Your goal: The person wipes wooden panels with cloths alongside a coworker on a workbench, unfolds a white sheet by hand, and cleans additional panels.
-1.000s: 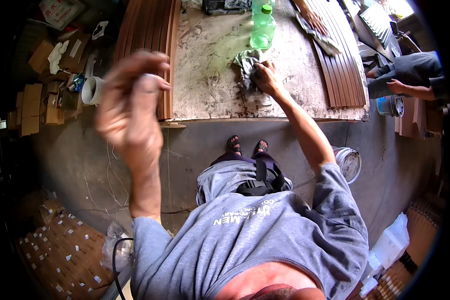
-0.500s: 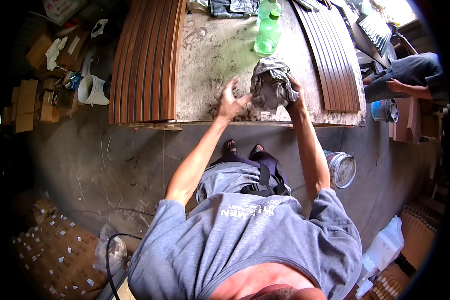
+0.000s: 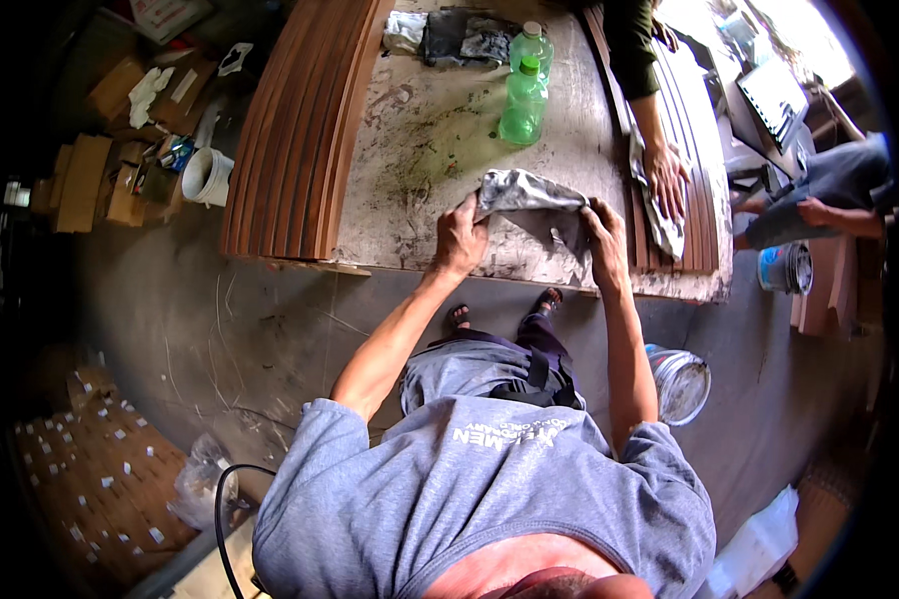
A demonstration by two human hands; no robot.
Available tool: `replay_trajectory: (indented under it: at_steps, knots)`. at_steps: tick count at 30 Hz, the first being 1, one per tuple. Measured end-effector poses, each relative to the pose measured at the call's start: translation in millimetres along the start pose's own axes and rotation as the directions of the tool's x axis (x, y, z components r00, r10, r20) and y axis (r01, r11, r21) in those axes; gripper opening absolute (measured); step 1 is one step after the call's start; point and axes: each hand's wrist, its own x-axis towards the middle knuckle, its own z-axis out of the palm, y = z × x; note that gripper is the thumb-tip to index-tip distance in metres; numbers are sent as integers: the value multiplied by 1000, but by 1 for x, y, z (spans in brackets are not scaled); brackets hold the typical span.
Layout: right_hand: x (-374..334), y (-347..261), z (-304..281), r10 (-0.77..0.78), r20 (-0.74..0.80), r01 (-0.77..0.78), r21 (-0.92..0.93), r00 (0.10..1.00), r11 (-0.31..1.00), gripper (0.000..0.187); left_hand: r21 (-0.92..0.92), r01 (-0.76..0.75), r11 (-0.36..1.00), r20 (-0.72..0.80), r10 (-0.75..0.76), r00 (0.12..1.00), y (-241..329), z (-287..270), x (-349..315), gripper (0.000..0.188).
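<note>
A grey-and-white stained rag [image 3: 534, 193] is stretched between my two hands above the near edge of the worktable [image 3: 390, 190]. My left hand [image 3: 459, 238] pinches its left end, and my right hand [image 3: 605, 238] grips the right end, from which a corner droops. Just beyond the rag stand two clear green bottles [image 3: 522, 105], one behind the other. Brown grooved slats [image 3: 300, 130] lie stacked along the table's left side. On the right are more slats [image 3: 704, 180], where another person's hand [image 3: 666, 178] presses a pale cloth [image 3: 659, 215] flat.
Folded cloths [image 3: 454, 38] lie at the table's far side. A white bucket [image 3: 207, 177] and cardboard boxes [image 3: 82, 180] stand to the left. Another bucket [image 3: 679, 382] sits on the floor by my right arm. A second person's leg [image 3: 819, 190] shows at far right.
The bunched rag has been opened out, and my left hand has taken hold of its other end. A co-worker's arm has come in over the right slats with a cloth.
</note>
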Motion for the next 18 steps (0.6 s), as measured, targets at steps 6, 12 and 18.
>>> replay_trajectory:
  at_steps: [6,12,18]
  knots:
    - [-7,-24,-49,153,500,-115,-106,852,988,24,-182,21,983,-278,-73,958,53,2,23,41]
    - [40,-17,-78,-155,446,56,227,881,972,61,-606,163,779,-282,-402,871,117,7,42,62]
    - [63,-41,-70,-164,589,4,263,791,965,71,-510,30,860,-296,-209,932,162,18,54,71]
